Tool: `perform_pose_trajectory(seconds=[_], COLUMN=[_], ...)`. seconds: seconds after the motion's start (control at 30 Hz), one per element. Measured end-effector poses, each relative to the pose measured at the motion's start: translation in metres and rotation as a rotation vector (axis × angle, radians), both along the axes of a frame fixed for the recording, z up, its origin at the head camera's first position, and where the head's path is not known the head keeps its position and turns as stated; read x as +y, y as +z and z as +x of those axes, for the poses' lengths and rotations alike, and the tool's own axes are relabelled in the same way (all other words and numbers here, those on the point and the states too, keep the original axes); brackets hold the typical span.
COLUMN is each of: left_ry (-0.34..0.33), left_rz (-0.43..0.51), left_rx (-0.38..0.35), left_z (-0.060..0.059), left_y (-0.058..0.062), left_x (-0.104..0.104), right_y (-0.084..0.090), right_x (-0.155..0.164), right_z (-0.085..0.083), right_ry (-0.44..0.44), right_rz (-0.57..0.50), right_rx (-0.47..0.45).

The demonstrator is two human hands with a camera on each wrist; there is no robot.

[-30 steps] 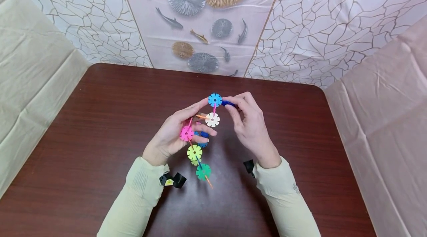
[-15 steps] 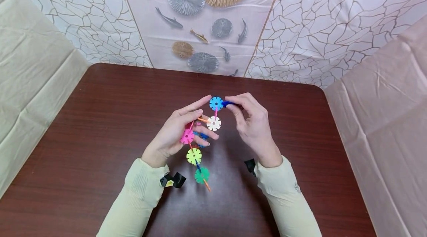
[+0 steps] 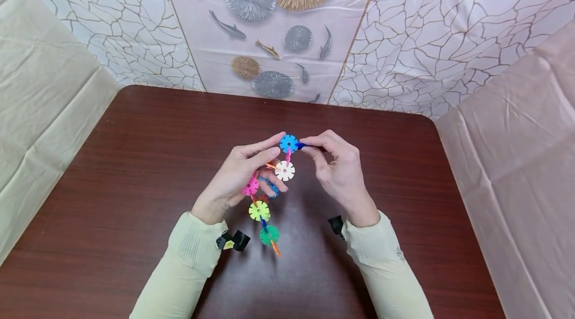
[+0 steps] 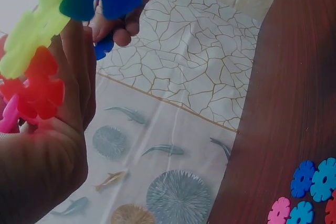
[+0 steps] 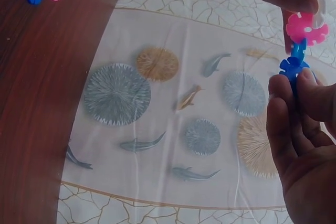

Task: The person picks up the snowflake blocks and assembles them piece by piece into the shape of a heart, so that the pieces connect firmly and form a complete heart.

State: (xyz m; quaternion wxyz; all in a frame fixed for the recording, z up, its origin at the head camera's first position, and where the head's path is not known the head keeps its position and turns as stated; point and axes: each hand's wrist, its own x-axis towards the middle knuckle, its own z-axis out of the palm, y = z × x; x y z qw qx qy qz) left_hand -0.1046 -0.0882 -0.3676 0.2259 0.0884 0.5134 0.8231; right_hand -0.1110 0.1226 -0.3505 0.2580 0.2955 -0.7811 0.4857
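At centre-left of the head view, the left hand (image 3: 231, 174), thumb extended, held a chain of multicoloured notched plastic discs (image 3: 259, 210) at frame centre, its middle partly hidden. At centre-right, the right hand (image 3: 341, 171), angled inward, pinched a dark-blue notched plastic disc (image 5: 292, 68), mostly covered by fingertips.

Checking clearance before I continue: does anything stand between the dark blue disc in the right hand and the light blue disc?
Nothing visible does. The right hand pinches the dark blue disc close against the light blue disc, with no finger between them. The left hand is on the other side.
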Motion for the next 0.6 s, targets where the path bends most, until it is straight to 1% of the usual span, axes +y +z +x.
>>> perform_pose_trajectory(seconds=[0.1, 0.23, 0.37, 0.47, 0.6], left_ry=[0.019, 0.040, 0.057, 0.052, 0.032], left_rz=[-0.026, -0.041, -0.042, -0.045, -0.062], left_rx=[-0.004, -0.005, -0.003, -0.007, -0.009], left_z=[-0.0004, 0.0000, 0.0005, 0.0003, -0.0020], left_y=[-0.0007, -0.0010, -0.0021, -0.0031, -0.0047], left_x=[-0.0002, 0.0000, 0.0018, 0.0023, -0.0007], right_y=[-0.0078, -0.0073, -0.0077, -0.0087, -0.0069], right_x=[0.0019, -0.0004, -0.0035, -0.0040, -0.0061], right_z=[-0.0023, 0.0015, 0.0031, 0.0030, 0.0044], right_ry=[-0.005, -0.009, -0.004, -0.002, 0.010], right_rz=[0.023, 0.040, 0.019, 0.002, -0.024], right_rx=[-0.008, 0.007, 0.031, 0.026, -0.010])
